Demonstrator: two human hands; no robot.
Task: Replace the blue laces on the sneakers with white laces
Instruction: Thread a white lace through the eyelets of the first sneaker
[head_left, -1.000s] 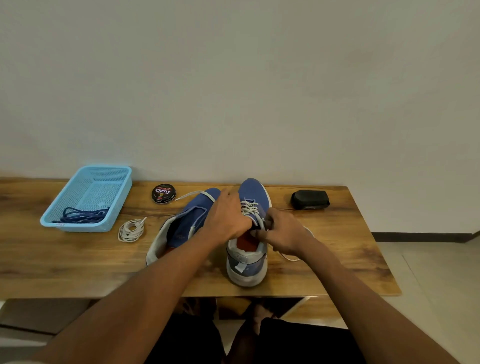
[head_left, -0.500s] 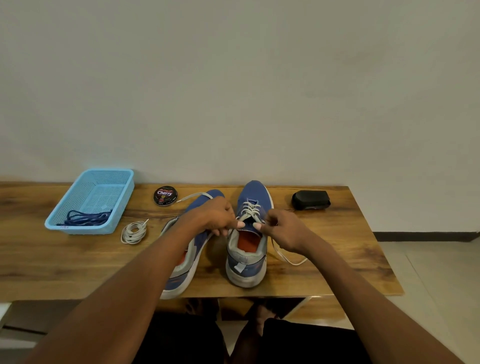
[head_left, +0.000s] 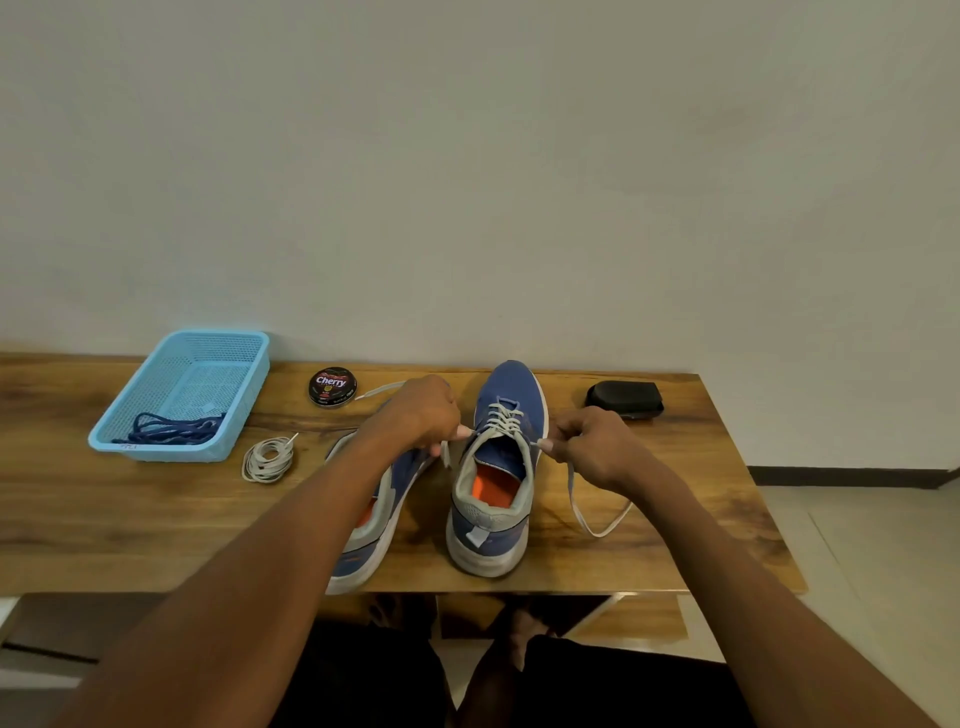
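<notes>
A plain pale wall backs a wooden table (head_left: 104, 519) where the work is laid out. The biggest item, a blue basket (head_left: 156, 384) at the far left, holds a tangle of blue laces (head_left: 171, 428), so at least some of the old lacing is already out of the shoes. The 2 sneakers sit side by side in the middle, heels toward the person. The right sneaker (head_left: 493, 519) stands upright and carries a white lace (head_left: 504, 418) crossed through its eyelets up to the collar; as far as I can tell its threading is complete and only the tightening or tying is left. The left sneaker (head_left: 374, 530) is largely hidden under the forearm, and I cannot tell whether it is laced, though a pale lace end shows beyond its toe. A black case (head_left: 626, 399) lies at the far right and a polish tin (head_left: 332, 387) by the basket. A spare coil (head_left: 267, 460) of white lace lies just in front of the basket. The left hand (head_left: 421, 415) and right hand (head_left: 592, 449) are held apart on either side of the right sneaker, each pinching 1 end of its lace; the right end trails in a loop on the table.
</notes>
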